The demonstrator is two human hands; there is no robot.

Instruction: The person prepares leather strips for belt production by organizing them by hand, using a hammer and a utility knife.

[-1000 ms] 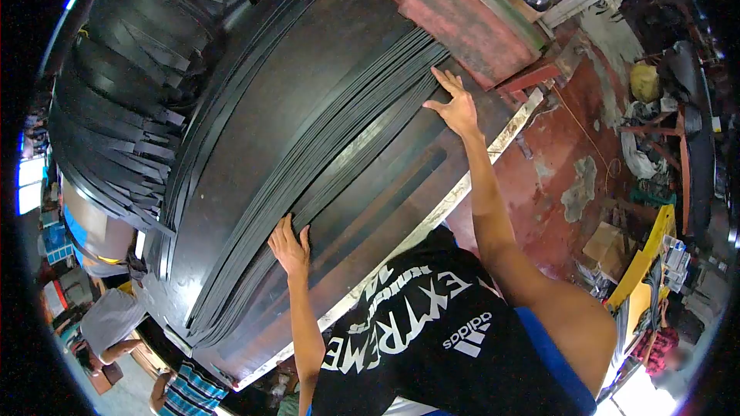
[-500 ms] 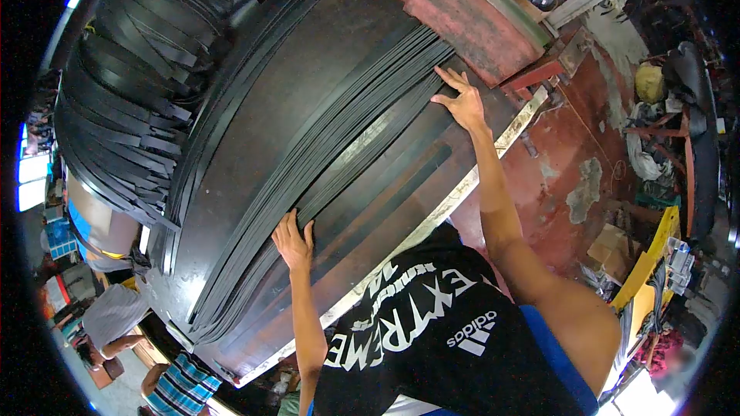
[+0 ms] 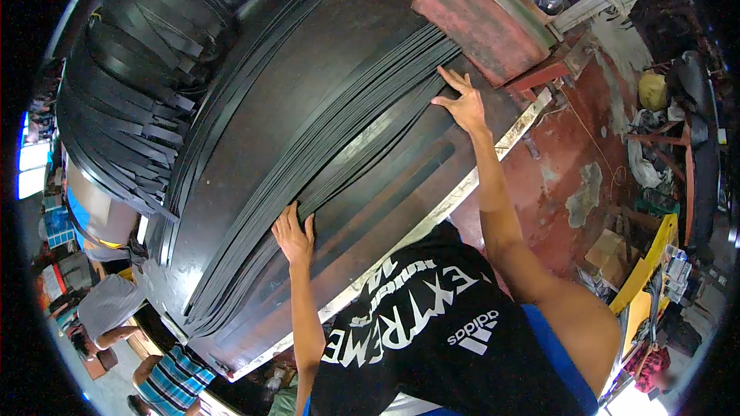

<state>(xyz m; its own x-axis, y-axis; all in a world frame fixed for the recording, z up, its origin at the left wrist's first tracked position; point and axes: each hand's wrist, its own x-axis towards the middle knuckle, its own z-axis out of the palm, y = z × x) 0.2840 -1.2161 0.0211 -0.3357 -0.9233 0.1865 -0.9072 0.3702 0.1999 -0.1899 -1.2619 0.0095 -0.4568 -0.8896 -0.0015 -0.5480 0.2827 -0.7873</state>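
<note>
From here I see the near strips (image 3: 358,166) bowing apart between the left hand (image 3: 293,240) and right hand (image 3: 465,109) — half a second ago they lay closer together, so I judge that bundle looser now. The right stands open, thumb spread, at the strips' edge; the left touches them, though I can't tell whether it grips. The counter (image 3: 347,46) stretches beyond both hands.

From afar I watch through one head-worn camera that looks forward and steeply down, past the black shirt (image 3: 408,320) and over the table (image 3: 339,54) (its wide lens bends the edges into a dark-rimmed round), near enough that left hand (image 3: 294,239) and right hand (image 3: 465,106) sit around mid-view.
</note>
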